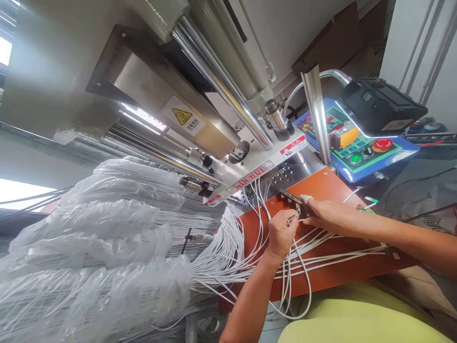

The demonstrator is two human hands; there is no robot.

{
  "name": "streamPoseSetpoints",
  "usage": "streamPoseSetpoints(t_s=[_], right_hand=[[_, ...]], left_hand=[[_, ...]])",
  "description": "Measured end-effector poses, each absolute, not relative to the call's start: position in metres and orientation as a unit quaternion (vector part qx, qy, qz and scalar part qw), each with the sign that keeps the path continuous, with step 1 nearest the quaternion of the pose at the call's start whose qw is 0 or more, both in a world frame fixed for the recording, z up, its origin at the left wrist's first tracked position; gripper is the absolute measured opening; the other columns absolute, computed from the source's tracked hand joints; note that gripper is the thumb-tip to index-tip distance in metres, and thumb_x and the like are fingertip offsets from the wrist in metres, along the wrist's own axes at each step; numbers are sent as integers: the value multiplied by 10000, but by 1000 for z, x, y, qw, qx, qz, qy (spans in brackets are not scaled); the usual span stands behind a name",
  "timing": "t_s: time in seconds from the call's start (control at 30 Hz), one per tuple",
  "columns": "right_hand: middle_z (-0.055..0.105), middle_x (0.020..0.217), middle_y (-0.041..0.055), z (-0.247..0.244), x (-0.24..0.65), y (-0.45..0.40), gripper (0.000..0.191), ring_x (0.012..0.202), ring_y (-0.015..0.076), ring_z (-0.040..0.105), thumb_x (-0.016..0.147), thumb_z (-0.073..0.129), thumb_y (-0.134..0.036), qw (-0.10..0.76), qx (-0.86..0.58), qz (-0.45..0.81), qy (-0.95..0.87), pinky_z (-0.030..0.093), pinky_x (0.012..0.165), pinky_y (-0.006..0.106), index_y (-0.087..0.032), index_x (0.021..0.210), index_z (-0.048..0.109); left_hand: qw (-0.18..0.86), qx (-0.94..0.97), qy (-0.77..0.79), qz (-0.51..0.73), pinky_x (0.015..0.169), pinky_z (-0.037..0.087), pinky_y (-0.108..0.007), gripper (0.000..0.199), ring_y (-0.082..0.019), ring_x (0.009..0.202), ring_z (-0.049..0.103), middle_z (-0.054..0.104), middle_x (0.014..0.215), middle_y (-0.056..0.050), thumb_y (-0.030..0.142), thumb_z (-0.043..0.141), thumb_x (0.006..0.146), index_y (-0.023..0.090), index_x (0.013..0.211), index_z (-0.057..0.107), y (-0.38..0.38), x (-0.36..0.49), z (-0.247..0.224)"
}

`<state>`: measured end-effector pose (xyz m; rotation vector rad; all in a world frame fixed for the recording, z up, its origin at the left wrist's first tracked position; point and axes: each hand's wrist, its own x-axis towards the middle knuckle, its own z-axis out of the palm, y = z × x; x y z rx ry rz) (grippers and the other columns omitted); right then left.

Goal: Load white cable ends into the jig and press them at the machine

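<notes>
Over the orange-brown board (335, 186), my left hand (283, 231) is closed on a small connector end of a white cable, its fingertips pinched together. My right hand (321, 213) is just beside it, fingers closed around a thin metal tool (291, 196) that points toward the machine's lower plate. A small green piece (299, 211) shows between the two hands. White cables (303, 267) run across the board under both hands, and one loops over its front edge.
A press machine with a MIN-HUI label (254, 175) rises behind the board. Plastic-wrapped cable bundles (96, 219) fill the left. A control panel (371, 157) with a red button (382, 144) and a black lamp-like box (383, 107) stand at the right.
</notes>
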<state>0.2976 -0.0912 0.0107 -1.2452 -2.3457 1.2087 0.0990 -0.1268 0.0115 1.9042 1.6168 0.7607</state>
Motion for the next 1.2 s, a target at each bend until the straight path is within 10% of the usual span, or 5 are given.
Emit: streamPoseSetpoints(t_s=[0.4,0.7,1.2], right_hand=[[670,946,83,2,296,-86,355,861,275,660,900,485,-490,118,-436,411,-792,440,668,328,-249,1153,423],[667,942,81,11,295,-87,349,850,270,658,901,473,-475,106,-444,413,-788,440,675,326,-244,1155,412],[623,864,53,17,297,-87,249,777,241,632,921,439,-458,86,-439,409,-795,395,614,294,-245,996,334]], left_hand=[[418,537,616,397,850,534,-303,234,-181,866,694,747,951,-74,330,679,817,162,973,727,-119,97,22],[360,539,649,398,485,409,-183,286,-54,437,448,732,775,-32,352,570,903,154,1107,608,-118,90,17],[193,705,584,353,804,539,-252,131,-146,811,703,756,876,-18,148,632,831,201,894,734,-109,87,-2]])
